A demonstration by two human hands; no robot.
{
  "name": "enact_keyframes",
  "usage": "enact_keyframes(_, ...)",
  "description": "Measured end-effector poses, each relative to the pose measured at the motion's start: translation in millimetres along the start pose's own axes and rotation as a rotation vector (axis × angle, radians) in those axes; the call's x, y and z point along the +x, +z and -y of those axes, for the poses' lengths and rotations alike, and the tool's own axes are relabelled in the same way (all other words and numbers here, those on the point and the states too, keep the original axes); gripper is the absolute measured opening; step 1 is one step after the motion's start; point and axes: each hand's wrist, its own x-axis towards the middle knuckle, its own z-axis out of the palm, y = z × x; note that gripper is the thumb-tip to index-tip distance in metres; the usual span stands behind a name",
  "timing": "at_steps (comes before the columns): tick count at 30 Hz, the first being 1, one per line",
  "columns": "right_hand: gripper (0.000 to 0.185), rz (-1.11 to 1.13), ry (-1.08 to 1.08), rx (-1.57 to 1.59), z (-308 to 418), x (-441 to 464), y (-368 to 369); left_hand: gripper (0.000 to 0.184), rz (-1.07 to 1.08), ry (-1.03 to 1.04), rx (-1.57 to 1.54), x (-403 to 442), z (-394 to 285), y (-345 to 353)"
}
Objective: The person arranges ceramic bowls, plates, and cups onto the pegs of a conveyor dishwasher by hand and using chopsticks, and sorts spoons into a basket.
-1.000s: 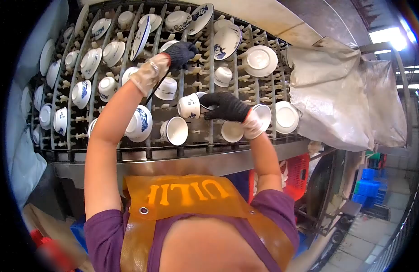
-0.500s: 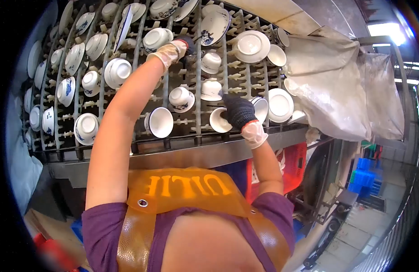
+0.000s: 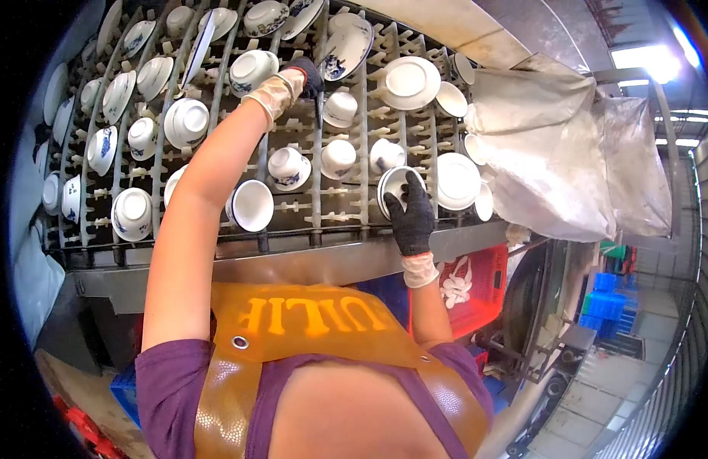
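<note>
My right hand (image 3: 412, 220), in a black knit glove with a pale cuff, has its fingers inside a white bowl (image 3: 394, 183) that looks nested in another at the rack's front edge. Just behind them a small white cup (image 3: 387, 155) stands upside down. My left hand (image 3: 304, 76), also dark-gloved, reaches far over the rack beside an upturned blue-patterned bowl (image 3: 251, 70); its fingers are mostly hidden, so any hold is unclear. Closest to its right are an upturned white bowl (image 3: 340, 109) and a large blue-patterned oval dish (image 3: 348, 50).
The pegged rack (image 3: 317, 183) carries many white bowls and plates, behind a metal ledge (image 3: 331, 260). Below it, a red crate (image 3: 480, 298) contains white pieces. A plastic sheet (image 3: 538, 153) hangs at the right. Blue crates (image 3: 603, 302) stand farther off.
My right hand has brought the front bowl rightward, to where it looks nested in another bowl. My left hand stays near the same bowl. The rack's dishes appear slightly farther left.
</note>
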Motion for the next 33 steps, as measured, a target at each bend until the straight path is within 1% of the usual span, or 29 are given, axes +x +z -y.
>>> enact_keyframes(1,0.054,0.086,0.133,0.108,6,-8,-6,0.033,0.094,0.024,-0.069,10,4,4)
enact_keyframes(2,0.050,0.032,0.020,0.132,8,-13,-9,0.028,0.176,-0.032,-0.205,-7,-3,-6)
enact_keyframes(3,0.050,0.026,0.035,0.134,12,-16,-14,0.021,0.111,0.081,-0.083,-10,-2,-6)
enact_keyframes(5,0.045,0.275,-0.152,-0.292,16,-16,-26,0.020,-0.029,0.803,0.538,-20,9,-16)
enact_keyframes(6,0.041,0.252,-0.147,-0.238,4,-16,-25,0.019,-0.026,0.770,0.250,-28,15,-20)
enact_keyframes(7,0.041,0.248,-0.143,-0.240,-6,-14,-28,0.022,-0.024,0.721,-0.039,-35,20,-23)
enact_keyframes(9,0.039,0.174,-0.009,0.114,-17,-6,-32,0.026,-0.687,1.369,-0.377,-161,-29,-71)
enact_keyframes(10,0.037,0.167,0.141,0.296,-16,2,-40,0.027,-0.588,1.302,-0.475,-190,-26,-81)
enact_keyframes(11,0.036,0.148,0.230,0.516,-28,9,-40,0.029,-0.469,1.153,-0.556,-207,-19,-89)
enact_keyframes(13,0.033,0.080,0.478,1.008,-13,22,-59,0.033,-0.269,0.815,-0.698,-230,1,-96)
enact_keyframes(14,0.034,0.091,0.225,0.707,-37,23,-53,0.035,-0.183,0.657,-0.724,-241,11,-96)
enact_keyframes(15,0.035,0.096,-0.029,0.400,-41,28,-51,0.037,-0.099,0.525,-0.710,-252,22,-94)
enact_keyframes(16,0.038,0.162,-0.161,0.165,-40,25,-56,0.039,-0.016,0.463,-0.633,-267,27,-91)
enact_keyframes(17,0.040,0.210,-0.175,0.217,-47,23,-47,0.041,0.052,0.463,-0.547,-278,31,-85)
enact_keyframes(19,0.039,0.247,-0.225,0.225,-78,15,-9,0.046,0.020,0.749,-0.162,-304,31,-60)
enact_keyframes(20,0.036,0.235,-0.343,0.038,-74,11,-11,0.047,0.068,0.683,-0.109,-317,29,-50)
enact_keyframes(21,0.036,0.235,-0.342,0.037,-82,10,-4,0.047,0.119,0.616,-0.056,-325,28,-41)
enact_keyframes(22,0.034,0.262,-0.140,0.264,-95,7,7,0.045,0.140,0.568,0.071,-328,34,-30)
enact_keyframes(23,0.032,0.283,0.063,0.491,-90,10,10,0.042,0.158,0.516,0.199,-327,37,-20)
enact_keyframes(24,0.030,0.252,0.521,1.089,-76,11,6,0.032,0.153,0.419,0.276,-324,36,-11)
enact_keyframes(25,0.030,0.251,0.518,1.096,-80,13,7,0.032,0.152,0.416,0.283,-322,37,-12)
enact_keyframes(27,0.029,0.032,-0.260,-0.022,-99,29,5,0.024,0.114,0.451,0.146,-312,41,-22)
enact_keyframes(28,0.029,0.058,-0.187,-0.116,-117,36,8,0.024,0.129,0.497,-0.012,-306,40,-33)
enact_keyframes(29,0.025,-0.148,-0.173,0.050,-99,44,-7,0.022,0.131,0.507,-0.150,-301,41,-42)
enact_keyframes(31,0.020,-0.239,0.018,0.221,-131,69,-5,0.018,0.230,0.303,-0.474,-288,30,-64)
enact_keyframes(33,0.020,-0.170,0.392,0.553,-116,95,-24,0.019,0.158,0.399,-0.401,-264,22,-84)
